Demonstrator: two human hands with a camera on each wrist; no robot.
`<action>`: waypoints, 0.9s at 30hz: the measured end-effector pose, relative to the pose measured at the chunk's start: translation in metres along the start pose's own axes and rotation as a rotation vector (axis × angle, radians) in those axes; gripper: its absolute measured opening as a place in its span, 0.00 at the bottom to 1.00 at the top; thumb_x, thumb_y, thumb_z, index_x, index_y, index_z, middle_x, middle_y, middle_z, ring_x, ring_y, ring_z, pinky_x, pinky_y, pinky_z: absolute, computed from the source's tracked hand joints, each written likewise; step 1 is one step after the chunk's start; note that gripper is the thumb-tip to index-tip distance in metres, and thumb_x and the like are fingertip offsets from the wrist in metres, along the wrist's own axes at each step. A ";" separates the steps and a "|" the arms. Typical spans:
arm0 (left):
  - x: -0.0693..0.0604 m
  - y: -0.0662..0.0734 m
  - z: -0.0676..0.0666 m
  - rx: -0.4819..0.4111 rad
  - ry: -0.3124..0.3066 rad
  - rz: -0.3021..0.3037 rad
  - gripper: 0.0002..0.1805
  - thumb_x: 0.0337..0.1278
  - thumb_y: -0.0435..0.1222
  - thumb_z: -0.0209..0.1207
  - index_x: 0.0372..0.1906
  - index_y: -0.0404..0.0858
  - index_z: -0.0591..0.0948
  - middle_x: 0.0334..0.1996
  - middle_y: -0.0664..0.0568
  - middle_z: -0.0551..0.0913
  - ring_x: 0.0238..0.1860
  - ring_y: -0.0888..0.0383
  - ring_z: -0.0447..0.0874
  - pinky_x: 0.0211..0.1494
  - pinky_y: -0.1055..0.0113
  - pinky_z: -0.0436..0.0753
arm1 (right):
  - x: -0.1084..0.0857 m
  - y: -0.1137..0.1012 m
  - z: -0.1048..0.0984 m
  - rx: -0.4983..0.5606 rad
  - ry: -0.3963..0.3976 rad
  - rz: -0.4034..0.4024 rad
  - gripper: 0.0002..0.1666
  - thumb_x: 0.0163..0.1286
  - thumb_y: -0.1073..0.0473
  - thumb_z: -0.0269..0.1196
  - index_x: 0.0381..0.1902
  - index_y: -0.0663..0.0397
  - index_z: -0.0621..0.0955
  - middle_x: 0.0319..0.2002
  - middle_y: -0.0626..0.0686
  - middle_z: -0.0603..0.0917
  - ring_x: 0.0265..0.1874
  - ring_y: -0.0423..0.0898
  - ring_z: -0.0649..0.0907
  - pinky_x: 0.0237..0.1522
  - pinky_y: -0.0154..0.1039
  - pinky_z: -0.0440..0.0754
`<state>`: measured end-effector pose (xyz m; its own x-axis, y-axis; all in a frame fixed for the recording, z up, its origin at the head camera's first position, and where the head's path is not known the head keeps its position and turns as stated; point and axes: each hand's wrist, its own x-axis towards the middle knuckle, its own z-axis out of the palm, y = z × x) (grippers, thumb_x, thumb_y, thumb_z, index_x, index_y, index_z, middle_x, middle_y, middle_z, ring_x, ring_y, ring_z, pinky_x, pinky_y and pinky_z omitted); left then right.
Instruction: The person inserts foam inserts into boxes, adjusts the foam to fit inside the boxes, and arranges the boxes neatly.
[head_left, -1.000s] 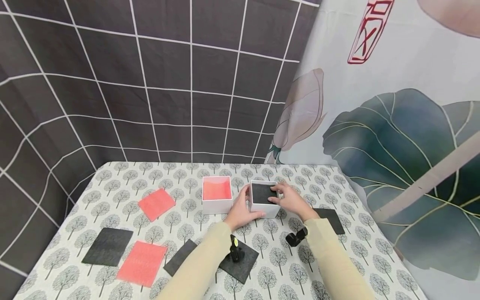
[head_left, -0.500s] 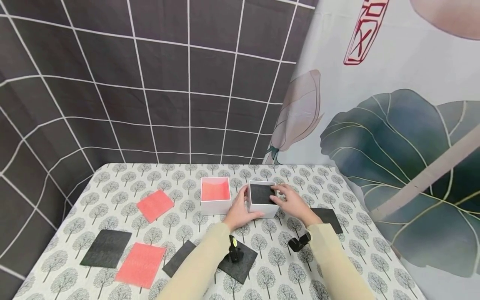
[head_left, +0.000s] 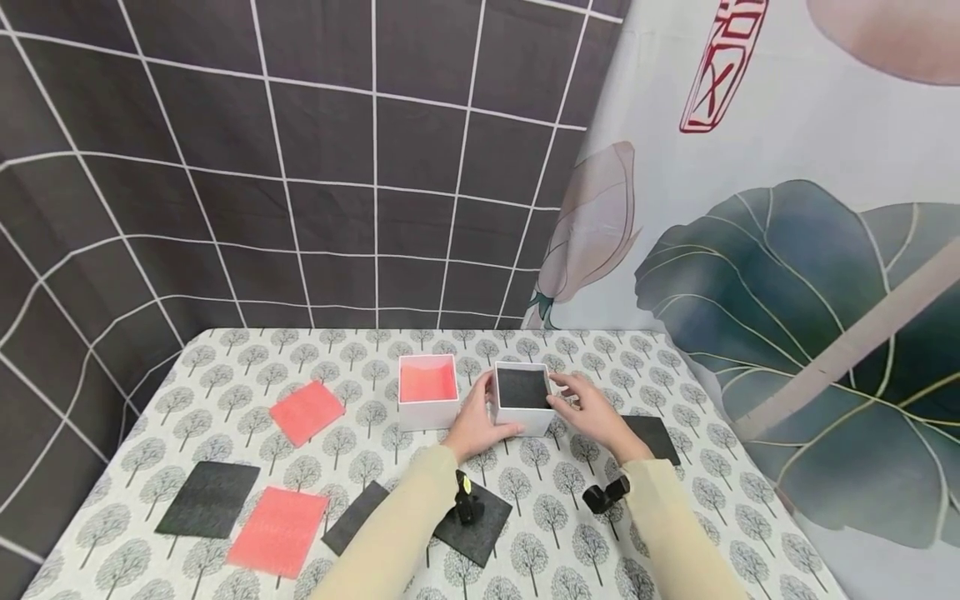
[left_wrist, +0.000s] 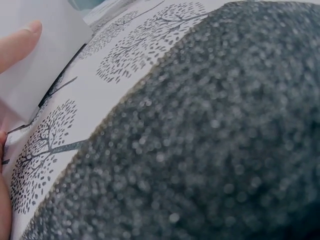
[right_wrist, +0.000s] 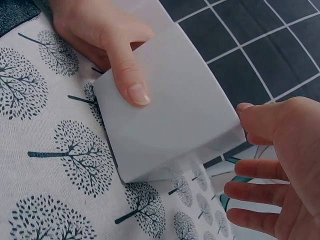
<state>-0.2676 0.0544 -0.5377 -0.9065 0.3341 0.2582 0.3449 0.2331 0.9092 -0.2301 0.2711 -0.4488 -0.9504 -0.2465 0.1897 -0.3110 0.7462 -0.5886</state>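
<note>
In the head view a white box (head_left: 525, 423) holds a black felt piece (head_left: 522, 388) inside its rim. The left hand (head_left: 477, 423) grips the box from the left, its thumb across the front face, as the right wrist view also shows with the hand (right_wrist: 110, 47) and the box's side (right_wrist: 170, 105). On the right side, the right hand (head_left: 592, 414) touches the rim with thumb and index finger; in the right wrist view that hand (right_wrist: 280, 160) has its other fingers loosely spread and empty. The left wrist view shows a fingertip on the box (left_wrist: 40, 65).
A second white box (head_left: 429, 416) with red lining stands to the left. Red felt squares (head_left: 307, 412) and black ones (head_left: 208, 500) lie on the tree-patterned cloth (head_left: 555, 533), one black square (head_left: 652, 439) right of the right hand. A grid-patterned curtain (head_left: 300, 208) hangs behind.
The right hand's fingertips have drawn back from over the black felt to the box's right rim. The left hand keeps its grip. The whole head view has shifted slightly.
</note>
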 end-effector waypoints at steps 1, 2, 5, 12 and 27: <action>-0.001 0.000 0.000 0.002 -0.004 -0.003 0.61 0.30 0.53 0.74 0.71 0.44 0.52 0.59 0.52 0.67 0.52 0.57 0.71 0.56 0.59 0.73 | -0.002 0.001 -0.001 0.000 0.001 0.004 0.27 0.67 0.54 0.59 0.60 0.62 0.72 0.53 0.61 0.75 0.48 0.58 0.77 0.49 0.53 0.77; -0.001 0.001 0.000 0.003 -0.007 -0.008 0.61 0.30 0.53 0.74 0.71 0.43 0.51 0.59 0.52 0.67 0.53 0.57 0.71 0.57 0.59 0.73 | -0.003 0.001 -0.002 -0.007 0.002 0.011 0.28 0.67 0.54 0.59 0.60 0.62 0.72 0.54 0.62 0.75 0.48 0.59 0.77 0.49 0.54 0.77; -0.002 0.003 -0.001 0.005 -0.005 -0.011 0.61 0.30 0.53 0.74 0.71 0.42 0.51 0.60 0.51 0.67 0.52 0.57 0.71 0.57 0.59 0.73 | -0.007 0.002 -0.005 -0.026 0.007 0.049 0.29 0.66 0.54 0.60 0.61 0.63 0.71 0.55 0.63 0.75 0.49 0.59 0.77 0.50 0.55 0.76; -0.002 0.007 -0.001 0.006 -0.009 -0.026 0.61 0.30 0.53 0.74 0.71 0.41 0.51 0.58 0.51 0.67 0.52 0.57 0.70 0.57 0.60 0.73 | -0.022 0.007 -0.014 -0.052 0.012 0.142 0.35 0.64 0.50 0.62 0.63 0.62 0.68 0.57 0.65 0.73 0.52 0.62 0.74 0.50 0.59 0.74; -0.003 0.007 -0.001 0.012 -0.005 -0.030 0.61 0.30 0.54 0.74 0.71 0.41 0.52 0.58 0.50 0.67 0.53 0.55 0.70 0.58 0.59 0.72 | -0.053 0.036 -0.035 -0.174 0.007 0.385 0.40 0.64 0.52 0.61 0.65 0.71 0.62 0.61 0.72 0.64 0.57 0.69 0.67 0.56 0.64 0.66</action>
<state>-0.2633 0.0539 -0.5321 -0.9153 0.3313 0.2289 0.3202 0.2539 0.9127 -0.1909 0.3325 -0.4530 -0.9972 0.0740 -0.0126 0.0711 0.8766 -0.4759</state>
